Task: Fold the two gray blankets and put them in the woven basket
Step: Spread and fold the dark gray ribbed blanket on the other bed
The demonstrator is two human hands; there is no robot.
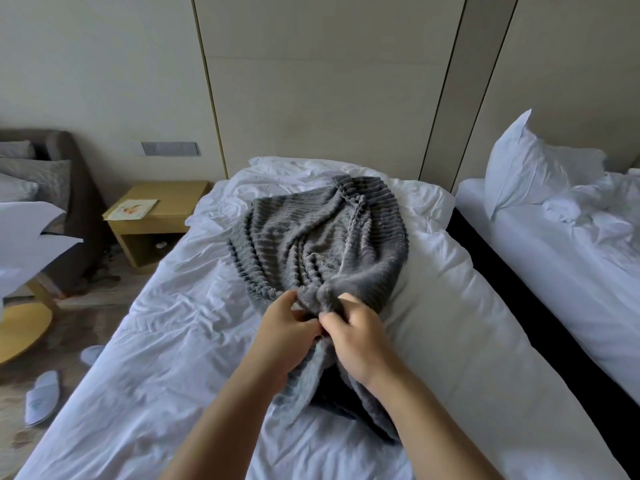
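A gray ribbed blanket lies rumpled along the middle of a white bed, stretching from near the headboard toward me. My left hand and my right hand meet close together at the blanket's near bunched part, and both pinch the fabric's edge between fingers and thumb. A fold of the same gray cloth hangs down below my wrists onto the sheet. I see only one gray blanket, and no woven basket is in view.
A wooden nightstand with a leaflet stands left of the bed. White slippers lie on the floor at left, near a round yellow table. A second white bed with a pillow lies at right across a dark gap.
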